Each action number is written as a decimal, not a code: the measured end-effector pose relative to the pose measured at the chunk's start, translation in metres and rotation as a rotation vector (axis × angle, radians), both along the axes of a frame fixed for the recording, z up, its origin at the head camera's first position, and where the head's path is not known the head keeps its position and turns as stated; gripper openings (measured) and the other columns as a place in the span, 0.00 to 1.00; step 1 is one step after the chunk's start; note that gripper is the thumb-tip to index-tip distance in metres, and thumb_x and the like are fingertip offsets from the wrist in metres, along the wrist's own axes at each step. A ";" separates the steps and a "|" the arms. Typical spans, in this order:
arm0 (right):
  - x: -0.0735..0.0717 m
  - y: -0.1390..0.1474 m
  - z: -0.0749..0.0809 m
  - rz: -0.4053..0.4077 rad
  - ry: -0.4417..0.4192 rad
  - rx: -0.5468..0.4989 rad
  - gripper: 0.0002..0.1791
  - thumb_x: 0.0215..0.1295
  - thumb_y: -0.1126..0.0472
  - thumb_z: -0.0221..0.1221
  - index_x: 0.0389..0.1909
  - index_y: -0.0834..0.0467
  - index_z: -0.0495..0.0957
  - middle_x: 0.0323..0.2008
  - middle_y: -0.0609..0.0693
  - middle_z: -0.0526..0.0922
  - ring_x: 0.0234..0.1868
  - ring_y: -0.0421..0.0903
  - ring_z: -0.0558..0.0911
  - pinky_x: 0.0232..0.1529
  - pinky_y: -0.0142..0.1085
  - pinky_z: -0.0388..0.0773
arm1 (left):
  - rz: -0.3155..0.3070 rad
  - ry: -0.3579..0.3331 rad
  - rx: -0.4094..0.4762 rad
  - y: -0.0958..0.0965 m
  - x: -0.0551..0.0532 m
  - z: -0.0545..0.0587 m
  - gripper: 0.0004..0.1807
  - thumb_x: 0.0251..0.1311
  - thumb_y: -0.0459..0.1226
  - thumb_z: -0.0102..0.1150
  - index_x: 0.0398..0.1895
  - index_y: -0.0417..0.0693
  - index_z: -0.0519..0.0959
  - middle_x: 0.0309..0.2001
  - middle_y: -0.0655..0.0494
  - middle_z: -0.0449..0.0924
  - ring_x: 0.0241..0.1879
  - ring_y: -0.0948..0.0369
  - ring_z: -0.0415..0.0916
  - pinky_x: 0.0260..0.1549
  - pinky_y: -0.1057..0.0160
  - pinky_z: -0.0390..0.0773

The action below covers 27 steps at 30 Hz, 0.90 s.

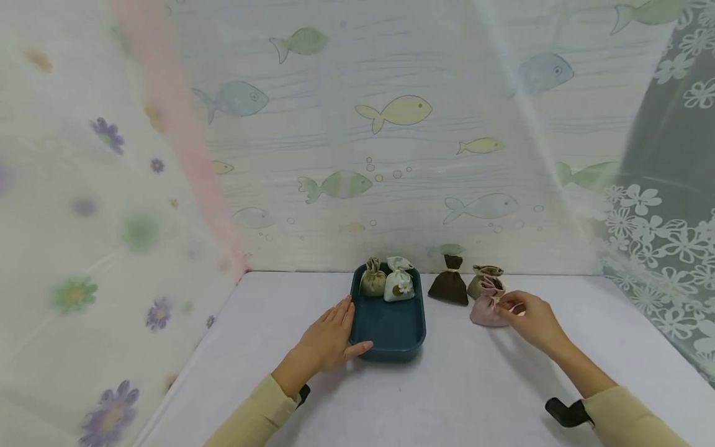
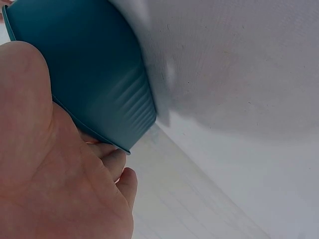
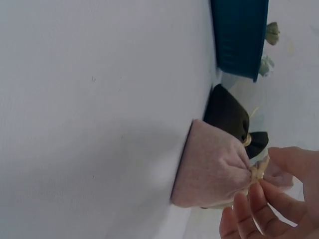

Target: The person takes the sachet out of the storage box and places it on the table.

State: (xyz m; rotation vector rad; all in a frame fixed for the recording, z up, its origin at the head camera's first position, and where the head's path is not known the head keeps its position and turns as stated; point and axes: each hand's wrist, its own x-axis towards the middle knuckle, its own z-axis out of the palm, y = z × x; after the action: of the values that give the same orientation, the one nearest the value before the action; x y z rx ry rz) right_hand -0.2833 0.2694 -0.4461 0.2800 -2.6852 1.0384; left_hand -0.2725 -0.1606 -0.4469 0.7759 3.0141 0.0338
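A dark teal tray (image 1: 389,323) stands on the table with a tan drawstring pouch (image 1: 373,282) and a white pouch (image 1: 399,287) with a flower in its far end. My left hand (image 1: 328,338) rests along the tray's left rim, fingers straight and thumb over the near corner. To the right, my right hand (image 1: 530,318) pinches the tied neck of a pink pouch (image 1: 487,312) between thumb and fingertips. In the right wrist view, the base of this pink pouch (image 3: 212,169) sits against the table and its cord shows by the thumb.
Between the tray and the pink pouch stands a dark brown pouch (image 1: 449,285). Another brownish pouch (image 1: 476,286) is partly hidden behind the pink one. A fish-print curtain (image 1: 391,155) hangs at the table's far edge; a flowered sheet (image 1: 112,261) borders the left side.
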 end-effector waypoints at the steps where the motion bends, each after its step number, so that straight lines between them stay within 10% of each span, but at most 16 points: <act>1: 0.001 -0.001 0.000 -0.001 0.002 -0.002 0.14 0.67 0.63 0.66 0.47 0.69 0.81 0.37 0.55 0.84 0.38 0.50 0.81 0.30 0.32 0.75 | 0.000 0.001 0.000 0.000 0.000 0.000 0.56 0.70 0.73 0.32 0.81 0.33 0.50 0.82 0.41 0.42 0.81 0.49 0.44 0.77 0.50 0.53; 27: -0.013 -0.072 0.032 0.133 -0.071 -0.113 0.19 0.69 0.56 0.67 0.52 0.67 0.81 0.39 0.53 0.84 0.41 0.48 0.81 0.38 0.36 0.76 | -0.013 -0.018 -0.003 0.001 0.002 0.010 0.55 0.71 0.71 0.36 0.80 0.31 0.51 0.81 0.38 0.43 0.81 0.47 0.45 0.77 0.49 0.54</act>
State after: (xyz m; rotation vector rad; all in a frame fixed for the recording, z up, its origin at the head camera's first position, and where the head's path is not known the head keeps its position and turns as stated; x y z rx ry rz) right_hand -0.2961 0.1974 -0.4142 0.4114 -2.6885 1.2570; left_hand -0.2701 -0.1595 -0.4373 0.7901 2.9911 0.0357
